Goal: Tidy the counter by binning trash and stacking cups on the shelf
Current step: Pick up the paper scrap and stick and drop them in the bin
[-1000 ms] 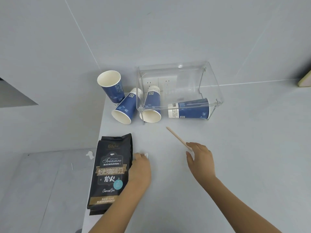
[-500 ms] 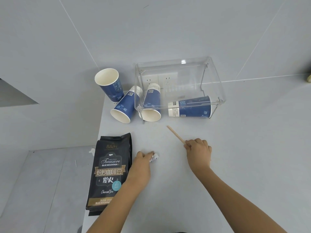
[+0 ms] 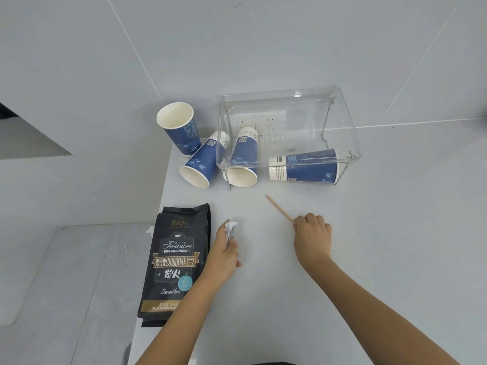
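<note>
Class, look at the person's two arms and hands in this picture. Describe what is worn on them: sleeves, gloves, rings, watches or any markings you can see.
Both forearms are bare as far as the bottom edge of the picture; no sleeve shows. The left hand and the right hand wear no gloves. No ring, watch, bracelet or marking can be seen on either hand or wrist.

A black coffee bag (image 3: pixel 175 267) lies flat at the counter's left edge, its label facing up and its bottom end hanging slightly over the front. White wall sockets (image 3: pixel 254 125) show on the wall behind. Left of the counter, a grey floor (image 3: pixel 66 285) lies below.
</note>
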